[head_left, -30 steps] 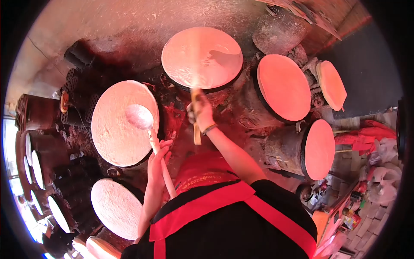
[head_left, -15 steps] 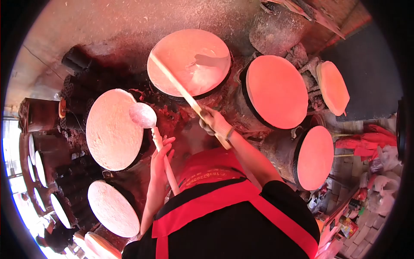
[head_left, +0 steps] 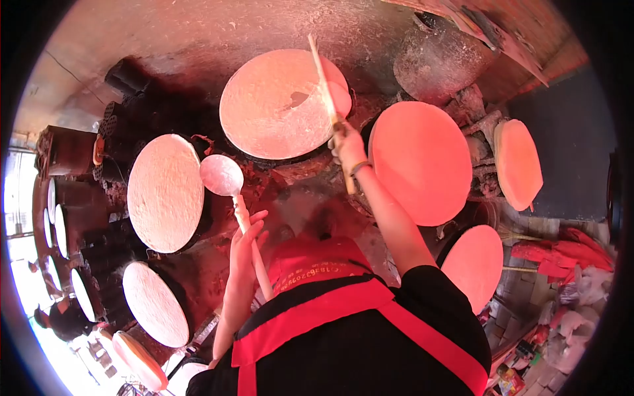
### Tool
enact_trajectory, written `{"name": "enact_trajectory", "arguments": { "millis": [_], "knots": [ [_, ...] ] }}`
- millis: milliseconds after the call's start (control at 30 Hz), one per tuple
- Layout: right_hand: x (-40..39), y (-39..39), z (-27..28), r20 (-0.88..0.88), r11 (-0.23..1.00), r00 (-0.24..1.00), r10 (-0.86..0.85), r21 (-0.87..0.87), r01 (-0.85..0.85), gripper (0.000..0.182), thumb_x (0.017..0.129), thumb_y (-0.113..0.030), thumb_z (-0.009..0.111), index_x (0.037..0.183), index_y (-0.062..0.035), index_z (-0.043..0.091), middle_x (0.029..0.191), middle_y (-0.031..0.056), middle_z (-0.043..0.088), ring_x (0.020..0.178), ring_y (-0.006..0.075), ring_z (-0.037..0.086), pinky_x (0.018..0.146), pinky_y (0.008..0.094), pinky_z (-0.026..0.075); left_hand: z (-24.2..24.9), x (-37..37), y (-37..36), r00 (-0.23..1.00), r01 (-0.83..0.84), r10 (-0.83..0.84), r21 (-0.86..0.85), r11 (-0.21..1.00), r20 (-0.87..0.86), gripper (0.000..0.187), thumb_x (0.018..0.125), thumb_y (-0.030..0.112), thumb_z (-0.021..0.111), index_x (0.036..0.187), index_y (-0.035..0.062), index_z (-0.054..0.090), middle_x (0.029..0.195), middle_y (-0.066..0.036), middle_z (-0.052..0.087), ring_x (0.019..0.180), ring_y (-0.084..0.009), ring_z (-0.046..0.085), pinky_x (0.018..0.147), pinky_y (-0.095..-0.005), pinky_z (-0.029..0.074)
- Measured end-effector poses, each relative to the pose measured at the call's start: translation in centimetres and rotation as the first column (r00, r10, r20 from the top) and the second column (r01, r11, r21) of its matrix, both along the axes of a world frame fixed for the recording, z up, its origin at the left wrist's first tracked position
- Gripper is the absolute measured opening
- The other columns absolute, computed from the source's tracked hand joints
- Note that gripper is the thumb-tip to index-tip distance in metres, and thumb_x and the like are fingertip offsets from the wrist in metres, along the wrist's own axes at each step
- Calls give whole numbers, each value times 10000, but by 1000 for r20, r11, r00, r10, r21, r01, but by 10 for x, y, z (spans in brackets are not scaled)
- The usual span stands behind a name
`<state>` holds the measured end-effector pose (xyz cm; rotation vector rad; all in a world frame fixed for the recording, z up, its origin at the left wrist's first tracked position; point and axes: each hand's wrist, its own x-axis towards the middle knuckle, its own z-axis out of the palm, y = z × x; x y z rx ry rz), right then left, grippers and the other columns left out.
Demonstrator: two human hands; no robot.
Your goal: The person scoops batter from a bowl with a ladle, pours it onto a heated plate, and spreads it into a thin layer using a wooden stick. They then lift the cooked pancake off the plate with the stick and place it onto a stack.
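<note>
My right hand (head_left: 347, 146) is closed round a long flat wooden stick (head_left: 322, 79), whose far part lies over the right side of a round griddle covered with pale batter (head_left: 271, 109). A small dark bare patch shows in that batter. In my left hand (head_left: 246, 245), a ladle (head_left: 222, 175) is held by its long handle, with some fingers spread. The ladle's round bowl points up beside the left griddle's pale round sheet (head_left: 165, 193).
To the right are more round griddles with smooth surfaces (head_left: 421, 164) (head_left: 473, 267) and a round stack (head_left: 518, 164). Another covered griddle (head_left: 156, 304) stands lower left. Dark cylinders (head_left: 69, 153), a red cloth (head_left: 561, 254) and plastic bags (head_left: 574, 330) lie at the sides.
My right hand has moved up and right, and the stick has swung from the griddle's left side to its right. The bare patch is smaller. The view has shifted; my left hand still holds the ladle.
</note>
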<state>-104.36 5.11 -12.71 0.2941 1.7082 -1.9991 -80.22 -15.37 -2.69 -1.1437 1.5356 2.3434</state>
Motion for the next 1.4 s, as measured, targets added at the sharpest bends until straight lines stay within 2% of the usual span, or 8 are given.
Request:
{"name": "enact_trajectory", "arguments": {
  "millis": [167, 300, 500, 667, 900, 1133, 1267, 1400],
  "knots": [
    [19, -3, -32, -450, 962, 873, 189, 263, -72, 441, 932, -179, 580, 1349, -57, 508, 1009, 29, 628, 781, 125, 565, 699, 214, 467, 2, -9, -14, 996, 76, -73, 73, 994, -43, 231, 938, 203, 588, 1109, 49, 578, 766, 19, 498, 575, -39, 455, 473, -190, 361],
    [63, -19, -23, -128, 910, 907, -402, -164, 381, 453, 927, -207, 618, 1347, -75, 516, 922, -26, 609, 568, 43, 414, 500, 207, 353, 9, -14, -24, 995, 103, -102, 70, 992, -20, 180, 940, 208, 587, 1018, 49, 554, 699, 17, 457, 451, -28, 362, 361, -184, 231],
    [68, -50, 21, 40, 995, 997, 65, -85, -61, 423, 922, -227, 626, 1320, -103, 549, 707, -92, 513, 521, 32, 358, 461, 198, 291, -1, -31, -37, 997, 65, -53, 216, 974, -57, 115, 933, 111, 526, 1029, 62, 486, 689, 7, 463, 459, -41, 352, 384, -183, 275],
    [72, -30, -16, -23, 906, 908, -418, -85, 414, 389, 915, -220, 640, 1268, -63, 589, 869, -76, 587, 536, 28, 353, 472, 205, 307, -8, -31, -45, 994, 96, -81, 254, 962, -71, 130, 925, 96, 528, 1040, 52, 487, 769, -11, 483, 563, -54, 413, 417, -178, 315],
    [28, -35, -28, -192, 954, 935, -298, -74, 289, 306, 906, -229, 645, 1176, -87, 632, 630, -84, 461, 480, 27, 348, 434, 215, 267, -10, -37, -45, 979, 201, -191, 238, 950, -67, 126, 932, 115, 547, 1031, 56, 496, 807, 1, 482, 613, -54, 431, 428, -166, 318],
    [98, -6, 43, 106, 995, 989, 101, -1, -101, 411, 922, -235, 616, 1313, -125, 553, 578, -96, 402, 408, 27, 316, 373, 222, 240, -25, -72, -63, 958, 281, -274, 92, 955, -83, 126, 940, 158, 546, 965, 66, 463, 753, 0, 456, 584, -65, 437, 433, -192, 328],
    [131, -6, -23, -33, 971, 970, -240, -16, 240, 418, 922, -261, 620, 1319, -150, 550, 566, -86, 434, 403, 26, 324, 368, 217, 239, -53, -128, -74, 953, 288, -291, -46, 957, -87, 103, 927, 121, 530, 947, 53, 456, 731, -10, 456, 555, -78, 441, 424, -207, 348],
    [144, -52, -2, 219, 959, 953, -210, -142, 245, 369, 917, -280, 630, 1274, -203, 582, 543, -68, 442, 369, 39, 316, 343, 224, 232, -55, -164, -34, 971, 231, -226, -61, 971, 73, 53, 906, 53, 492, 915, 40, 441, 707, -30, 453, 536, -105, 448, 412, -237, 362]
  ]
}}
